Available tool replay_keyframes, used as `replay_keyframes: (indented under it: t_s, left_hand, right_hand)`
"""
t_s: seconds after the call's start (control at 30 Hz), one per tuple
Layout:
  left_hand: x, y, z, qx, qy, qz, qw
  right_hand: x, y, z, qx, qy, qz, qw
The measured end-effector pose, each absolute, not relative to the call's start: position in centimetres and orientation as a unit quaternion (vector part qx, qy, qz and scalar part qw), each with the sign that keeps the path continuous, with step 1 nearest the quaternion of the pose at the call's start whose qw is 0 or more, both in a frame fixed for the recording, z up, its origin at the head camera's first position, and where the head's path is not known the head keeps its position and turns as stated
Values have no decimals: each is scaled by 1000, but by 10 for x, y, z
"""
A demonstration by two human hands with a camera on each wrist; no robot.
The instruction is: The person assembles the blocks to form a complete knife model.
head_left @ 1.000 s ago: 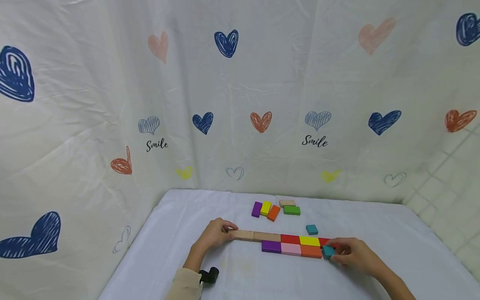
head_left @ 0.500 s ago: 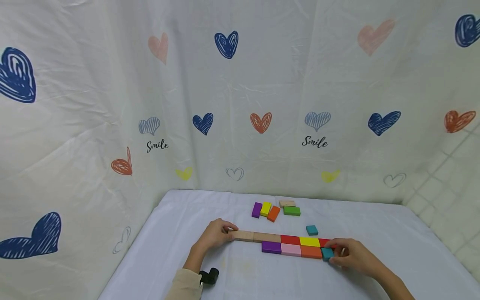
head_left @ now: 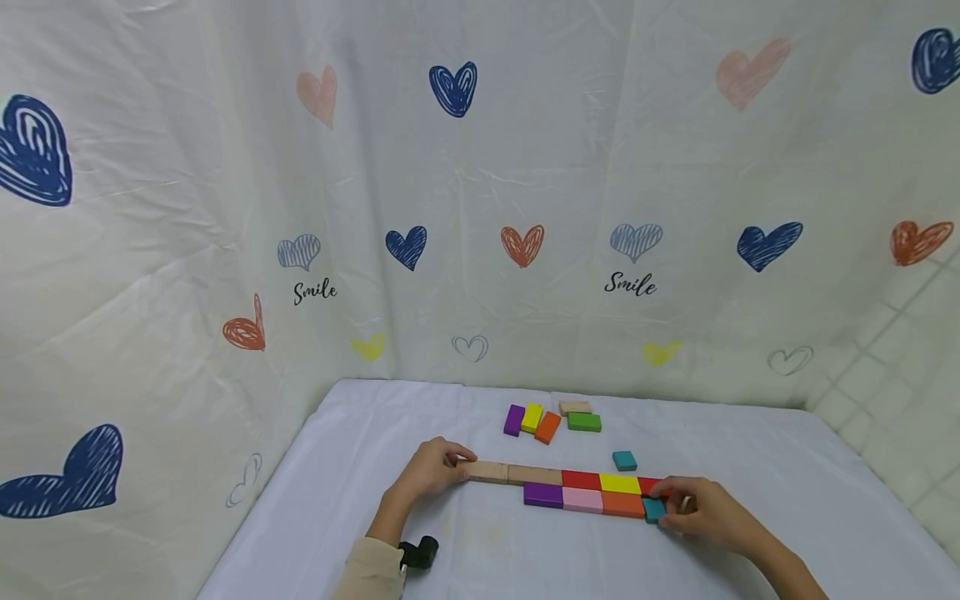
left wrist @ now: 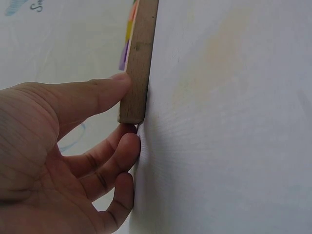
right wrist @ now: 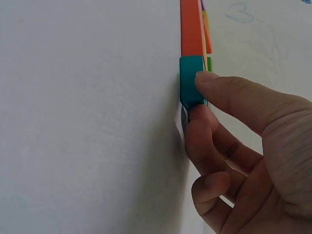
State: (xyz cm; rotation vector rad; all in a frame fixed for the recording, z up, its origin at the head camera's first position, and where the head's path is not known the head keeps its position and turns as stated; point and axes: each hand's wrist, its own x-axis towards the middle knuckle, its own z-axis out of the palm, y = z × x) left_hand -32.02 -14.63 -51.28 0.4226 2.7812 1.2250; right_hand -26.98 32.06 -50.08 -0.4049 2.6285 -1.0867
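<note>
My left hand (head_left: 433, 467) holds the left end of a plain wooden block (head_left: 487, 472). In the left wrist view the thumb lies on that wooden block's edge (left wrist: 139, 68) and the fingers curl at its end. My right hand (head_left: 708, 512) pinches a short teal block (head_left: 654, 509), its end against the orange block (head_left: 624, 503). The front row also has a purple block (head_left: 543, 495) and a pink block (head_left: 582, 499). Behind it run a second wooden block (head_left: 535, 475), a red block (head_left: 581, 480), a yellow block (head_left: 619, 483) and another red block, partly hidden by my right fingers.
Farther back lie loose purple (head_left: 513, 420), yellow (head_left: 532, 417), orange (head_left: 548, 427), wooden (head_left: 575, 407) and green (head_left: 584, 422) blocks. Another short teal block (head_left: 624, 461) lies just behind the row. A white cloth covers the table (head_left: 360, 417); a heart-print curtain (head_left: 555, 333) stands behind.
The short teal block in my right hand has turned and shifted slightly, from askew to lined up with the front row. My left hand has stayed in place.
</note>
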Motion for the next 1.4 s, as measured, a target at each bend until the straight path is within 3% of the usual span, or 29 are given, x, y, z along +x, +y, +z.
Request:
replay_keyframes:
  t_s: [0.73,1.0,1.4]
  left_hand:
    - [-321,-146,-515,133,908,397,35]
    - [-320,-145,-514,133,909,395,34]
    - [-320,-145,-514,134,910,391,34]
  right_hand:
    - [-273,318,-502,-127,920,-352,114]
    - [-277,316,-482,-117,926,-344,107]
    - [-309,272,-451,-146,920,-363,25]
